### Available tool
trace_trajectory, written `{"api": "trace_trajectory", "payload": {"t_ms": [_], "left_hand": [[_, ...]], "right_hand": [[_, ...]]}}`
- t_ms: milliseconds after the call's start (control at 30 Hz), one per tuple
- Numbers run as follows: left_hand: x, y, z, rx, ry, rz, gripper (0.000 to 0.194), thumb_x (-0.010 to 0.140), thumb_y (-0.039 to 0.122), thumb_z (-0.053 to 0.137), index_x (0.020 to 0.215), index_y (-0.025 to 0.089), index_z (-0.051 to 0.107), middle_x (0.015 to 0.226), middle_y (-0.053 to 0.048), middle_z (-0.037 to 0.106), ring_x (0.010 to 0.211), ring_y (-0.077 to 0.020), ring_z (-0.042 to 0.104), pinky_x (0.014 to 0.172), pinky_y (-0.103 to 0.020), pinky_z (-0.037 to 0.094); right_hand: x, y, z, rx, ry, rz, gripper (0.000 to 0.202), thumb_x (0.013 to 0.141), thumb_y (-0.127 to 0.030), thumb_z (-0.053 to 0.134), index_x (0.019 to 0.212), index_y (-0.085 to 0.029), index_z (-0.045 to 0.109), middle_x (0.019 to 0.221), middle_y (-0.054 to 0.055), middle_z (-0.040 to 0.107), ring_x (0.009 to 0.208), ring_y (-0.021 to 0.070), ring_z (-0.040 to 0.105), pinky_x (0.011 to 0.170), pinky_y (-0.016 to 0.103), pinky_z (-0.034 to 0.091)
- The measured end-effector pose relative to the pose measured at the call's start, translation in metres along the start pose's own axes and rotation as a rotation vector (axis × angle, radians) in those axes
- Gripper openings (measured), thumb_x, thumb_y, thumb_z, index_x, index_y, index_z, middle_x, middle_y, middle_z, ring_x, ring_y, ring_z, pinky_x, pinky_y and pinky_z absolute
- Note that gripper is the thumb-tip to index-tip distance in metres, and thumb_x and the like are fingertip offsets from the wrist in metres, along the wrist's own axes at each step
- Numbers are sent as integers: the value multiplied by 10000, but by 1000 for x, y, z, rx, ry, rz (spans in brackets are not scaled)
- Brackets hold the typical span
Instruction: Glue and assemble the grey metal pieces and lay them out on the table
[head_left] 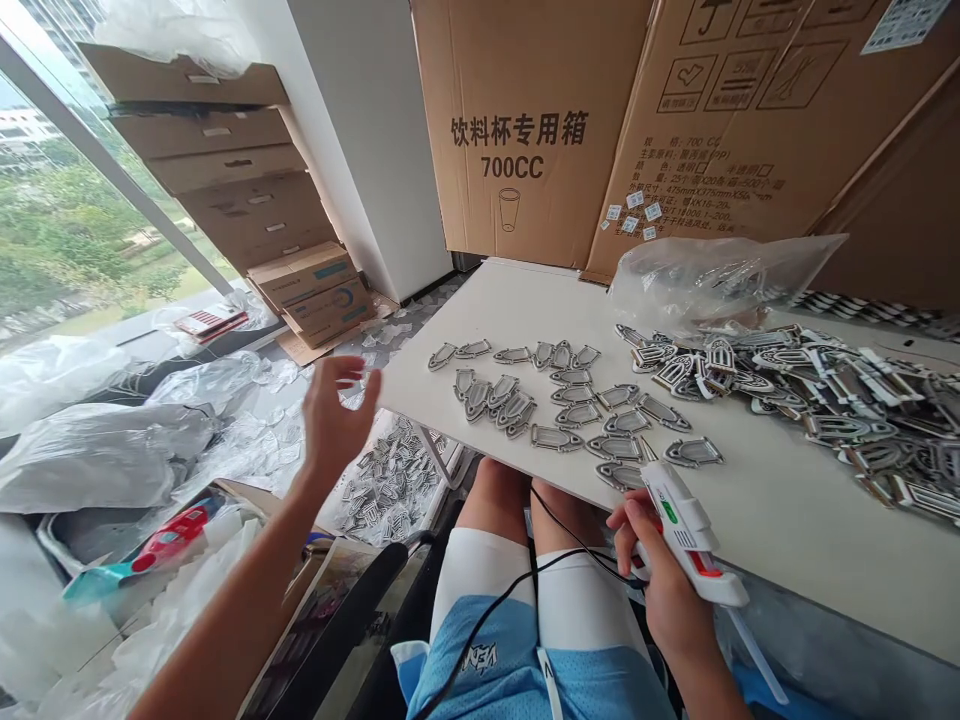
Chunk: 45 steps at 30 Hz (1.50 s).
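Note:
In my right hand (pixel 660 570) is a white hot glue gun (pixel 686 530), its nozzle pointing up and left over the table's near edge. A translucent glue stick (pixel 757 655) juts from its rear, and a black cord (pixel 517 580) runs from it across my lap. My left hand (pixel 337 415) hangs in the air left of the table, fingers spread and holding nothing. Several grey shield-shaped frames (pixel 556 438) lie spread on the white table (pixel 480 300). One such frame (pixel 619 475) lies close to the nozzle, partly behind the gun. Whether they touch I cannot tell.
A heap of similar pieces (pixel 847 400) covers the table's right side, with a clear plastic bag (pixel 712 280) behind it. Large cardboard boxes (pixel 532 60) stand at the back. More pieces (pixel 390 480) fill a container below the table's left edge. Plastic wrapping (pixel 105 450) lies at left.

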<state>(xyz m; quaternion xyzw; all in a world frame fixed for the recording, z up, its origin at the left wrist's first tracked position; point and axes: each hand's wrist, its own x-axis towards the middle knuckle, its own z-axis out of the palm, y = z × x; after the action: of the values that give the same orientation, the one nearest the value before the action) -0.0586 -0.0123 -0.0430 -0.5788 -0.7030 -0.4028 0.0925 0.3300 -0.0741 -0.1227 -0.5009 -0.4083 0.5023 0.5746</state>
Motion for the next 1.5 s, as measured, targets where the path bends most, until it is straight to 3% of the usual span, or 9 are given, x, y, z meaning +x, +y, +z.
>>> {"api": "trace_trajectory", "payload": {"t_ms": [100, 167, 267, 367, 567, 867, 1200, 1367, 1500], "left_hand": [[1, 58, 15, -55, -262, 202, 349, 1009, 548, 609, 1181, 244, 594, 1119, -65, 695, 992, -232, 687, 907, -403, 587], [-7, 83, 30, -24, -397, 335, 474, 999, 612, 609, 1292, 241, 581, 1205, -99, 679, 1097, -270, 661, 973, -449, 569], [-21, 100, 58, 114, -467, 404, 788, 871, 800, 650, 1414, 235, 568, 1385, -186, 588, 1266, -401, 553, 999, -580, 536], [-28, 101, 82, 150, -494, 401, 932, 791, 904, 628, 1462, 260, 569, 1491, -202, 512, 1364, -463, 455, 1055, -654, 479], [-24, 97, 93, 167, -530, 434, 766, 926, 818, 536, 1476, 285, 563, 1348, -165, 578, 1397, -447, 424, 1076, -638, 452], [-26, 84, 76, 294, -570, 520, 717, 1051, 690, 389, 1560, 193, 472, 1399, -197, 598, 1437, -444, 422, 1039, -577, 485], [-42, 57, 50, 394, -496, 391, 684, 1053, 672, 394, 1550, 211, 485, 1433, -200, 609, 1460, -450, 438, 1055, -582, 473], [-41, 24, 29, 459, -422, 223, 656, 1058, 651, 386, 1498, 182, 513, 1445, -218, 598, 1431, -464, 456, 1028, -610, 492], [-33, -28, 15, 444, -347, -9, 714, 1050, 661, 359, 1557, 164, 434, 1404, -248, 609, 1259, -446, 598, 956, -574, 533]], "right_hand": [[0, 1, 1, -4, 8, 0, 259, 962, -481, 733, 1027, -242, 654, 782, -34, 659, 434, 68, 462, 528, 286, 417], [0, 1, 1, -1, 15, 3, 271, 957, -487, 736, 1042, -244, 650, 780, -35, 660, 435, 70, 460, 535, 290, 421], [-1, -1, 1, -13, 19, 9, 293, 958, -504, 731, 1061, -243, 648, 779, -33, 662, 442, 80, 466, 552, 301, 435], [-2, -2, 2, -40, 29, 14, 309, 967, -523, 712, 1077, -241, 650, 788, -27, 669, 454, 83, 471, 576, 307, 448], [0, 4, 0, -49, 30, 21, 359, 941, -578, 723, 1050, -241, 665, 788, -9, 684, 452, 104, 456, 536, 309, 409], [0, 4, -1, -36, 30, 35, 371, 935, -585, 726, 1043, -238, 652, 782, -20, 680, 445, 90, 465, 533, 295, 405], [0, 1, -1, -23, 18, 8, 313, 947, -532, 738, 1036, -241, 663, 784, -21, 671, 439, 84, 476, 528, 297, 432], [-1, -2, 0, -21, 14, 1, 264, 970, -500, 720, 1014, -246, 661, 781, -32, 667, 432, 74, 467, 526, 294, 420], [0, -2, 1, -25, -1, -16, 254, 979, -488, 711, 996, -240, 659, 785, -31, 664, 431, 76, 468, 522, 297, 420]]}}
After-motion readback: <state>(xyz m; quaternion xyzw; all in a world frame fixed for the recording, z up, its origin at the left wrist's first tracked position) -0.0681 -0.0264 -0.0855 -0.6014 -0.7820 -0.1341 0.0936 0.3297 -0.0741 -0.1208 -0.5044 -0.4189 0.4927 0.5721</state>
